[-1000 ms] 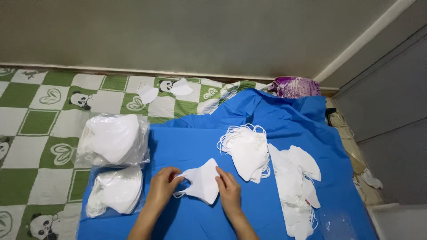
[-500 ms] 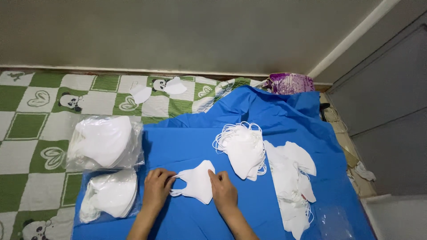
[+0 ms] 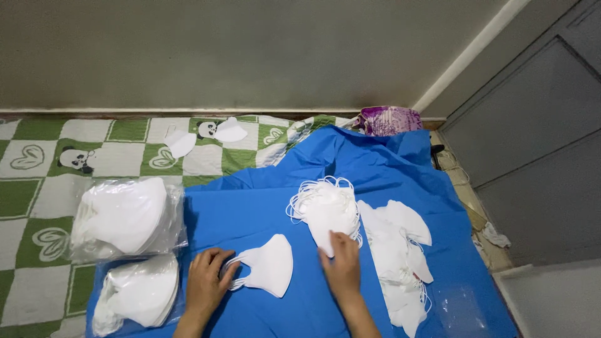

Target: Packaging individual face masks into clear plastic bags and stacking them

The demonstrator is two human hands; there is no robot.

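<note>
A folded white face mask (image 3: 270, 265) lies on the blue sheet (image 3: 275, 206). My left hand (image 3: 210, 280) pinches its ear loops at the mask's left edge. My right hand (image 3: 342, 266) rests flat on the near edge of a stack of white masks with loose ear loops (image 3: 325, 208), fingers apart, holding nothing. To the right lies a second spread of white masks (image 3: 395, 250).
Two clear plastic bags of white masks lie at the left: an upper bag (image 3: 125, 216) and a lower bag (image 3: 139, 292). Two loose masks (image 3: 206, 136) sit on the green checked panda mat (image 3: 44, 163). A purple cloth (image 3: 388, 120) is by the wall; a grey door (image 3: 538, 138) stands right.
My right hand left the single mask and moved right onto the stack of masks. My left hand slid to the mask's ear loops. The camera view shifted slightly.
</note>
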